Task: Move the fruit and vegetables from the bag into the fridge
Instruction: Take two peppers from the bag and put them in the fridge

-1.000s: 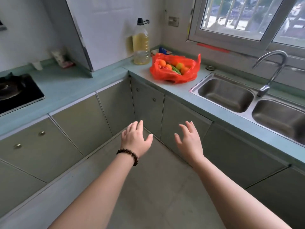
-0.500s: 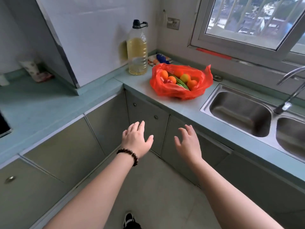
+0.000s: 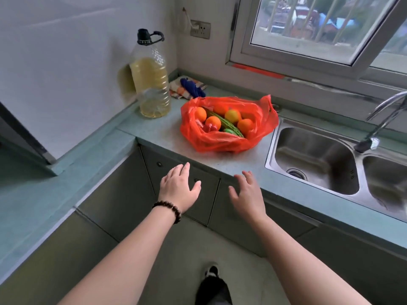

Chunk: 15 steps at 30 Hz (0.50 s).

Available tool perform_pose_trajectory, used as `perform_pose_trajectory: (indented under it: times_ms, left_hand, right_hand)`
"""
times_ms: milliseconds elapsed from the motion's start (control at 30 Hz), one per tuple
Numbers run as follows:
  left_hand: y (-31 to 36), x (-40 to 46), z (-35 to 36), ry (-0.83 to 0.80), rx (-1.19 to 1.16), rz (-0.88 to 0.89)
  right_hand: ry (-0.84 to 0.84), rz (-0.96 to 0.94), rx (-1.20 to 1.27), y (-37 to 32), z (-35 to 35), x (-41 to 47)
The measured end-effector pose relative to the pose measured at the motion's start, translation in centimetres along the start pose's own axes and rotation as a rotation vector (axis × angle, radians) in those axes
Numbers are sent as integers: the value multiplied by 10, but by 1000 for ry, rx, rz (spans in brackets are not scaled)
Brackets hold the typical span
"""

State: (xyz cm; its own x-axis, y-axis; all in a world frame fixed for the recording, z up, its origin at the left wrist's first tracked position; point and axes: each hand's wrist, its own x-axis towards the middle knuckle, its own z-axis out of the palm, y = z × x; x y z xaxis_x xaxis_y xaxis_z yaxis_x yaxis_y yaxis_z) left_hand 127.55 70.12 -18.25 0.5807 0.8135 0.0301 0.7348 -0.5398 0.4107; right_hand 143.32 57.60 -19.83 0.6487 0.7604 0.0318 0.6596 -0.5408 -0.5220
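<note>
An open red plastic bag (image 3: 220, 142) lies on the green counter (image 3: 158, 133), just left of the sink. Inside it I see several oranges (image 3: 213, 123), a yellowish fruit (image 3: 233, 115), a ridged green vegetable (image 3: 222, 122) and something small and red (image 3: 208, 128). My left hand (image 3: 178, 188), with a bead bracelet at the wrist, hovers open in front of the counter edge, below the bag. My right hand (image 3: 247, 194) is open too, fingers spread, at the counter's front edge, a little right of the left one. Neither hand touches the bag. No fridge is in view.
A large bottle of yellow oil (image 3: 152, 80) stands left of the bag, with a cloth (image 3: 187, 86) behind it in the corner. A double steel sink (image 3: 312, 159) with a tap (image 3: 374, 133) lies to the right. Cabinet doors (image 3: 123, 194) run below the counter.
I have come closer to the counter corner; the bag now looks larger and nearer. Both hands stay open and have risen to the counter's front edge.
</note>
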Motion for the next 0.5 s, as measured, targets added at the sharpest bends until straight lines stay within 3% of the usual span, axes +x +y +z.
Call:
perform_pose_trajectory:
  times_ms: [267,500]
  left_hand:
    - [10,133,15,-66,-27,177]
    - [38,255,30,-63,-21,229]
  right_hand:
    - [149,18,102,13,-9,141]
    - [112,16,159,15,-5,244]
